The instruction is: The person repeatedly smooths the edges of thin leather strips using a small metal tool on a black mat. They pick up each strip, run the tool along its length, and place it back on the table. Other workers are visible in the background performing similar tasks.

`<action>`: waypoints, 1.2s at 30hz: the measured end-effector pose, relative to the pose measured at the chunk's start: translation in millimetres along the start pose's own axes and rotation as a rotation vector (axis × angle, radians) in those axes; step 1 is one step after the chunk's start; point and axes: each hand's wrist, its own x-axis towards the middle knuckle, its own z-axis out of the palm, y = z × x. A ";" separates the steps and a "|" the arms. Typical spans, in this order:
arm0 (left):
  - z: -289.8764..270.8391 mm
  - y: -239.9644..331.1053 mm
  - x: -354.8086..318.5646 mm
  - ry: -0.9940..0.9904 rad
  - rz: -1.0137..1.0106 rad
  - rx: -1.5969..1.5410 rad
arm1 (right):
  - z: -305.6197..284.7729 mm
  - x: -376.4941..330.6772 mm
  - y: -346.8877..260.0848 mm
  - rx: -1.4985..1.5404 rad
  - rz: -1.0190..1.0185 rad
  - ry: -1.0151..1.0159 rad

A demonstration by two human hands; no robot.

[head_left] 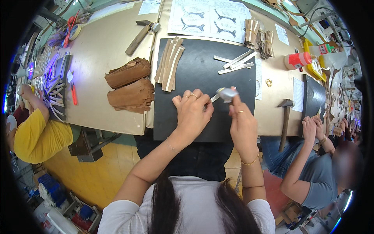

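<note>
My left hand [193,111] rests fist-like on the black mat [202,78], pinching the near end of a thin pale strip [214,98]. Just to its right, my right hand [241,121] holds a small silver tube-like tool [226,93] with its tip at the same strip. Three more pale strips [235,62] lie on the mat's far right. A fan of tan strips [170,64] lies on the mat's far left.
Two stacks of brown leather pieces [130,85] lie left of the mat. A hammer [286,117] lies to the right, another hammer [141,35] at the far left. Pattern sheets [210,17], a red-capped bottle [298,60] and co-workers on both sides.
</note>
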 end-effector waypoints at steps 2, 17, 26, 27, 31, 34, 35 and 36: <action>1.1 0.0 0.7 -0.006 -0.008 -0.005 | 0.2 -2.2 0.3 0.060 0.034 0.050; -3.7 -4.2 -0.5 -0.004 -0.028 -0.029 | 2.2 -0.5 1.5 -0.171 0.013 -0.118; -3.0 -0.4 2.4 -0.014 -0.034 0.002 | 2.5 -1.2 -7.5 -0.122 -0.007 -0.162; -2.4 -0.4 2.8 -0.013 -0.030 -0.001 | 2.0 -1.6 -7.4 -0.093 -0.012 -0.110; -2.3 -0.4 -0.8 -0.012 -0.038 0.014 | 0.9 -4.5 -9.3 0.015 -0.018 -0.008; -4.2 -1.7 -4.1 0.012 -0.004 0.025 | 1.8 -6.9 -11.0 -0.072 -0.007 -0.103; -5.7 -3.1 -4.5 0.023 0.017 0.026 | 2.9 -6.9 -11.1 -0.130 -0.003 -0.163; -7.4 -5.0 -3.9 0.020 0.009 0.011 | 2.7 -7.0 -10.4 -0.162 0.014 -0.180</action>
